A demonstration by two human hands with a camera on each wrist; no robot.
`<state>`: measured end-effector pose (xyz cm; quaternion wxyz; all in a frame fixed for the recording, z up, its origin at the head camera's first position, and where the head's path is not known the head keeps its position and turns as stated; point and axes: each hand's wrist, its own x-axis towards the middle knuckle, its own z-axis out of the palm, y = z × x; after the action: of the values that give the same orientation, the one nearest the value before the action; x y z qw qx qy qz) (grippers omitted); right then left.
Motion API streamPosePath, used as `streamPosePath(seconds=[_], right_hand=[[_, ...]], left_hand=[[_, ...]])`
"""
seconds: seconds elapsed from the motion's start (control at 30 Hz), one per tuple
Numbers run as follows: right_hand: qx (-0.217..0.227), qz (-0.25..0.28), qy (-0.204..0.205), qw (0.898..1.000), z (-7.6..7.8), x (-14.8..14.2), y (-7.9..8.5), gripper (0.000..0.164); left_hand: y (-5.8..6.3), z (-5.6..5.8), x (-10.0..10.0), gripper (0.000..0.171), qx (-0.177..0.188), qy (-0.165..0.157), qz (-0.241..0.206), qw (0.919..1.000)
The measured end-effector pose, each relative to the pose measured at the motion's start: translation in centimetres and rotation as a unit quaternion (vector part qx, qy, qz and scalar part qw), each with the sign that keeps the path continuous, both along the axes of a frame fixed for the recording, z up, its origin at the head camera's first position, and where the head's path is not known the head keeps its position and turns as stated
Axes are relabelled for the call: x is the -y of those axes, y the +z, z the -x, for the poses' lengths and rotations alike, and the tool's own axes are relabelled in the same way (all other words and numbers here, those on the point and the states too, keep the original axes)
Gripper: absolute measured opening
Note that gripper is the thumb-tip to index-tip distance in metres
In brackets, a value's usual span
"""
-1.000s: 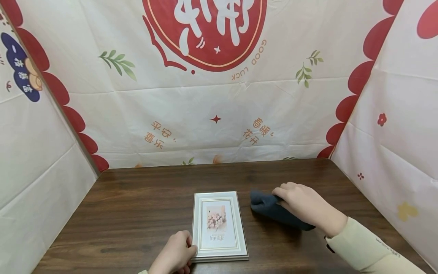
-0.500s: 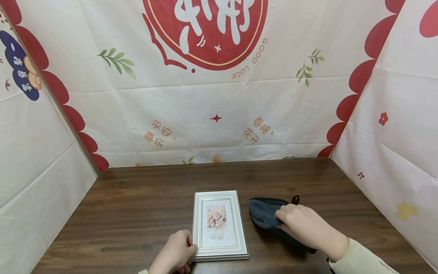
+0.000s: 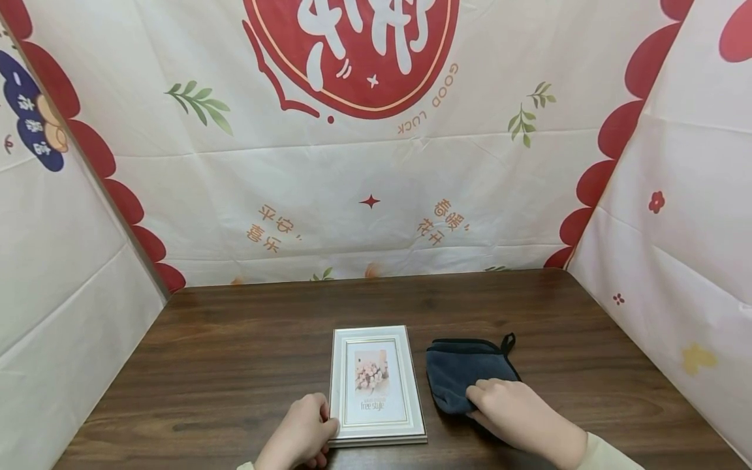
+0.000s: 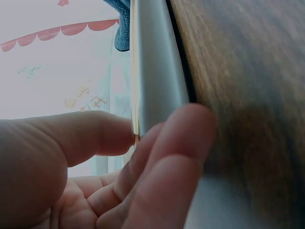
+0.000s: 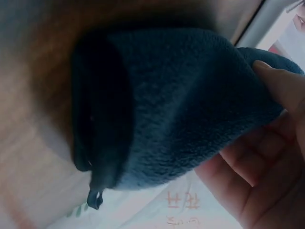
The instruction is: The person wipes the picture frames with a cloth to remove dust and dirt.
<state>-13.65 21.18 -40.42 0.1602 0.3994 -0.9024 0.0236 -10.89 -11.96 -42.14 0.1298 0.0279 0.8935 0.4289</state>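
Observation:
A white picture frame (image 3: 376, 385) with a flower print lies face up on the table. At its lower left corner my left hand (image 3: 301, 431) pinches the edge; in the left wrist view the thumb is on the face side and curled fingers sit at the frame's edge (image 4: 159, 62). To the right of the frame is a dark blue, fuzzy folded cloth (image 3: 455, 372) with black trim and a small hanging loop. My right hand (image 3: 523, 414) grips the cloth's near part, thumb on top, as the right wrist view shows. The cloth's near end is hidden behind that hand.
The dark wood table (image 3: 235, 365) carries both things. White printed fabric (image 3: 329, 170) hangs behind it, and similar side panels (image 3: 675, 261) close in on the left and right.
My right hand has moved toward me and the cloth has turned, so its broad folded face and loop now show. My left hand and the picture frame have stayed put.

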Motion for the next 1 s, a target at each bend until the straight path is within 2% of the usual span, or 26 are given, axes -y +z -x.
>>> streamPosePath(seconds=[0.23, 0.43, 0.73, 0.87, 1.0], right_hand=[[0.002, 0.004, -0.019, 1.000, -0.6, 0.3, -1.0, 0.021], [-0.014, -0.001, -0.030, 0.999, -1.4, 0.4, -1.3, 0.021], [0.045, -0.064, -0.065, 0.995, -2.4, 0.8, -1.2, 0.053], [0.027, -0.088, -0.071, 0.993, -2.9, 1.1, -1.7, 0.058], [0.047, -0.095, -0.093, 0.990, -3.3, 1.4, -2.2, 0.060]], left_hand=[[-0.1, 0.0, 0.0, 0.010, -0.004, -0.002, -0.006, 1.0000], [-0.1, 0.0, 0.0, 0.010, -0.005, -0.001, -0.001, 1.0000], [0.2, 0.0, -0.2, 0.010, -0.004, -0.001, 0.006, 1.0000], [0.2, 0.2, -0.1, 0.010, 0.001, -0.003, 0.006, 1.0000], [0.0, 0.2, 0.0, 0.011, 0.004, -0.002, 0.007, 1.0000]])
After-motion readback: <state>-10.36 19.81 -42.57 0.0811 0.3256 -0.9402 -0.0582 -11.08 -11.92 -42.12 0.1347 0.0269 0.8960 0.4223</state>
